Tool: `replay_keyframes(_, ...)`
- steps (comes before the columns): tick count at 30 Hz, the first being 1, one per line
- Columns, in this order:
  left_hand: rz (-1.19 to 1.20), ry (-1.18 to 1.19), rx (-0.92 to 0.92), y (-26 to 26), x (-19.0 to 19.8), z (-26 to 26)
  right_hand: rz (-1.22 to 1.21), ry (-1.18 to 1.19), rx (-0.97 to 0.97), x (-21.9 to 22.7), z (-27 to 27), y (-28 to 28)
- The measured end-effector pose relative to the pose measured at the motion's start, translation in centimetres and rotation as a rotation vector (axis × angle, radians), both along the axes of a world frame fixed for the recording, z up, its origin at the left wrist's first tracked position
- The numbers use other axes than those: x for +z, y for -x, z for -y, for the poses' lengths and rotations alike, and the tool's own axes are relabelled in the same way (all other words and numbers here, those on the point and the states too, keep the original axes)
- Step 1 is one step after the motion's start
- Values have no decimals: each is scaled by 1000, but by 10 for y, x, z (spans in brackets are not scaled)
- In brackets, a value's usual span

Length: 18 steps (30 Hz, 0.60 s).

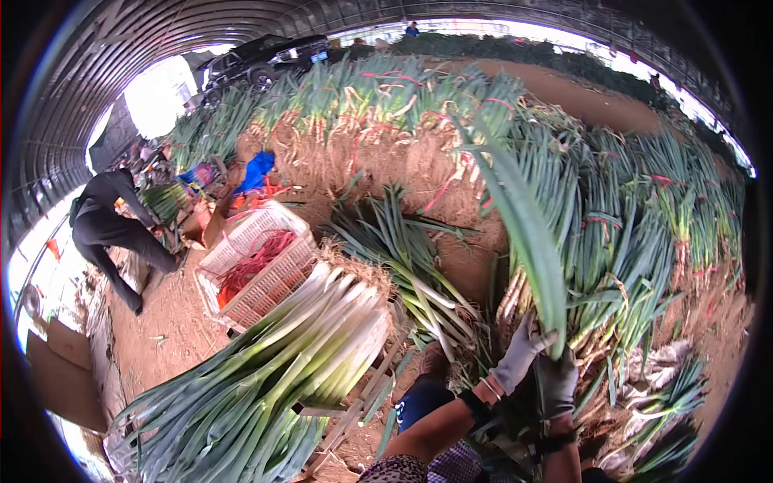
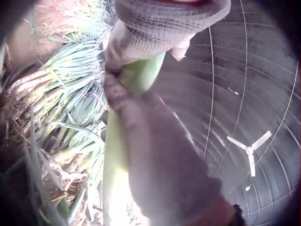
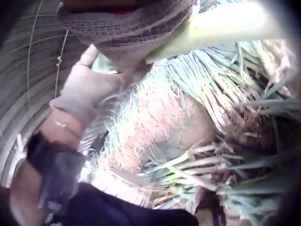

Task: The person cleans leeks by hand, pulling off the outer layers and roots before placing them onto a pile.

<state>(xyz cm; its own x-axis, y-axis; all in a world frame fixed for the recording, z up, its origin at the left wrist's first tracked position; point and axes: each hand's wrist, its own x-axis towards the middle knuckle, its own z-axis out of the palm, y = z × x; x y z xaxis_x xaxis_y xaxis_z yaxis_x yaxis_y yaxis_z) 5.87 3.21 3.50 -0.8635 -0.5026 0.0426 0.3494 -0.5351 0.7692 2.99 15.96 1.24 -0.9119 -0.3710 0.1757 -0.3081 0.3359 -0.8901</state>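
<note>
Clamping round one leek (image 1: 535, 249) that rises beyond them, the left grip (image 1: 519, 360) and right grip (image 1: 555, 388) sit close together. Bundled leeks (image 1: 600, 217) lie just past them; leftward is a leek pile (image 1: 322, 330), then a crate (image 1: 275, 283); farthest, a vehicle (image 1: 262, 60).

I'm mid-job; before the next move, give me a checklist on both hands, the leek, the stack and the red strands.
1. Left hand holding the leek: ok.
2. Right hand holding the same leek: ok.
3. Both hands gloved: ok.
4. Held leek's root end clean: cannot tell, not clearly shown.
5. Stacked leeks with roots toward one side: ok.
6. Red strands in hand: not ok, they lie in the crate.
</note>
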Motion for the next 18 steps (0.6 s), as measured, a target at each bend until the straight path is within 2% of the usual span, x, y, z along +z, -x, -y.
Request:
replay_keyframes(1, 16, -82, 0, 1, -4, 6, 283, 292, 114, 1, -3, 3)
replay_keyframes(2, 18, -147, -51, 2, -9, 8, 328, 387, 236, 0, -6, 2)
replay_keyframes(3, 10, -205, -105, 9, -12, 15, 526, 342, 327, 4, -17, 1)
replay_keyframes(5, -9, -277, -154, 21, -17, 18, 278, 371, 281, -3, -5, -4)
replay_keyframes(7, -4, -306, -144, 20, -20, 14, 358, 537, 227, -8, 4, -3)
replay_keyframes(10, 35, -314, -99, 14, -14, 5, 599, 524, 189, -8, -6, 3)
replay_keyframes(13, 47, -320, -114, 11, -11, 4, 657, 628, 192, 1, -5, -3)
replay_keyframes(15, 40, -326, -100, 9, -11, 0, 568, 616, 135, -9, -4, -4)
replay_keyframes(18, 21, -351, -60, 11, -7, -2, 469, 660, 63, -2, 1, -15)
